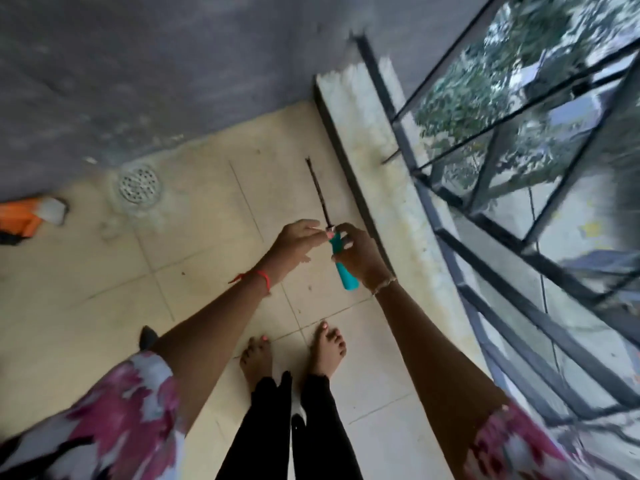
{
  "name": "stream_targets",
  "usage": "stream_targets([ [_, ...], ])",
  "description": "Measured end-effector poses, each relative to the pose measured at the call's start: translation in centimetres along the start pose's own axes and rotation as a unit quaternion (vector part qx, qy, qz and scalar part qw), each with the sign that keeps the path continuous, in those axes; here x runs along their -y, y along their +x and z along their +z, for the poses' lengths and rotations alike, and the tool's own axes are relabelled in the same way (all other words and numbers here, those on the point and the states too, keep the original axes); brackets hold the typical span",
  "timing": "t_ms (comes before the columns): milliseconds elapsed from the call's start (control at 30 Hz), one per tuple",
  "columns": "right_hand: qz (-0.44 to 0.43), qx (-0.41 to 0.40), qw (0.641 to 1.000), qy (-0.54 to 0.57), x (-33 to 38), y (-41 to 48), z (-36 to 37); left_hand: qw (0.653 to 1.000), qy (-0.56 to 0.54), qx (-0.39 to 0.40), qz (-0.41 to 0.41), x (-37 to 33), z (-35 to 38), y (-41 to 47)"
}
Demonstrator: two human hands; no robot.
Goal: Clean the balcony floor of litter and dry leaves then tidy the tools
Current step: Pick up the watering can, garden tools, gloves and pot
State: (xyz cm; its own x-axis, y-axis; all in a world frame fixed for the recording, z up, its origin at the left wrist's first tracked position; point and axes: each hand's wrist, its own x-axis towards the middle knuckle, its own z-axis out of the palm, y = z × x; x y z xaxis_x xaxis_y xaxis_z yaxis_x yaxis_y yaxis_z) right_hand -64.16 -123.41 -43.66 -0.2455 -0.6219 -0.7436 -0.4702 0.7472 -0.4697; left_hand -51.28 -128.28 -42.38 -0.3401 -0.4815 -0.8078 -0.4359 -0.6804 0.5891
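Your right hand [360, 258] clasps the teal handle [347, 280]; your left hand [298, 242] pinches its top, just above that grip. The floor [207, 306] beyond looks swept; tidying tools remains, I judge.

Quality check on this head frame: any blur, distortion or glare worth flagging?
Head view: motion blur smears the railing and floral sleeves, while the teal handle in the right hand is fairly readable; head view: wide-angle bends the ledge lines; light soft and dim, no glare or hard shadows.
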Motion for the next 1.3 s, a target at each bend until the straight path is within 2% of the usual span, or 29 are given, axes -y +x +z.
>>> stream_targets([
  [33, -0.032, -0.004, 0.999, 0.022, 3.8, -4.4, -3.1, 1.0, -0.013, 0.002, 0.015, -4.7, -0.7, -5.4],
  [100, -0.045, -0.001, 0.998, 0.043, 6.5, -7.1, -4.7, 0.999, -0.032, 0.027, 0.035, -7.2, -0.5, -7.8],
  [133, -0.065, -0.017, 0.996, 0.06, 9.6, -12.9, -7.8, 0.998, -0.015, 0.017, 0.065, -11.1, -1.0, -14.2],
  [200, -0.062, -0.021, 0.994, 0.086, 11.6, -16.1, -9.3, 0.997, -0.01, 0.0, 0.076, -12.9, -1.1, -16.6],
  [233, -0.088, -0.037, 0.991, 0.089, 13.9, -22.6, -12.0, 0.993, 0.011, -0.007, 0.114, -16.0, -1.0, -23.8],
  [267, -0.09, -0.034, 0.99, 0.107, 15.2, -25.1, -13.3, 0.992, 0.017, -0.006, 0.124, -17.5, -1.0, -26.1],
  [300, -0.089, -0.038, 0.987, 0.128, 15.2, -25.3, -13.6, 0.991, 0.019, -0.006, 0.136, -18.0, -1.0, -26.4],
  [333, -0.11, -0.068, 0.982, 0.138, 17.2, -31.7, -16.0, 0.982, 0.034, 0.001, 0.184, -20.7, -0.7, -32.7],
  [400, -0.11, -0.066, 0.978, 0.167, 17.5, -35.0, -16.6, 0.976, 0.04, 0.001, 0.212, -21.3, -0.5, -35.8],
  [433, -0.13, -0.123, 0.967, 0.181, 18.8, -41.0, -19.2, 0.963, 0.052, 0.024, 0.263, -24.0, 0.5, -41.3],
  [533, -0.135, -0.15, 0.957, 0.207, 18.0, -48.8, -19.1, 0.952, 0.056, 0.062, 0.293, -23.6, 2.2, -47.1],
  [667, -0.121, -0.234, 0.928, 0.262, 16.0, -57.4, -17.6, 0.947, 0.065, 0.095, 0.3, -22.7, 5.1, -52.9],
  [933, -0.073, -0.409, 0.815, 0.404, 8.9, -70.4, -10.7, 0.895, 0.177, 0.227, 0.342, -17.4, 13.4, -62.1],
  [1100, -0.026, -0.507, 0.736, 0.448, 1.7, -78.1, -4.4, 0.848, 0.251, 0.324, 0.337, -9.6, 19.7, -68.3],
  [1300, 0.094, -0.588, 0.637, 0.489, -9.4, -89.6, 7.4, 0.768, 0.348, 0.455, 0.287, 6.0, 27.5, -76.2],
])
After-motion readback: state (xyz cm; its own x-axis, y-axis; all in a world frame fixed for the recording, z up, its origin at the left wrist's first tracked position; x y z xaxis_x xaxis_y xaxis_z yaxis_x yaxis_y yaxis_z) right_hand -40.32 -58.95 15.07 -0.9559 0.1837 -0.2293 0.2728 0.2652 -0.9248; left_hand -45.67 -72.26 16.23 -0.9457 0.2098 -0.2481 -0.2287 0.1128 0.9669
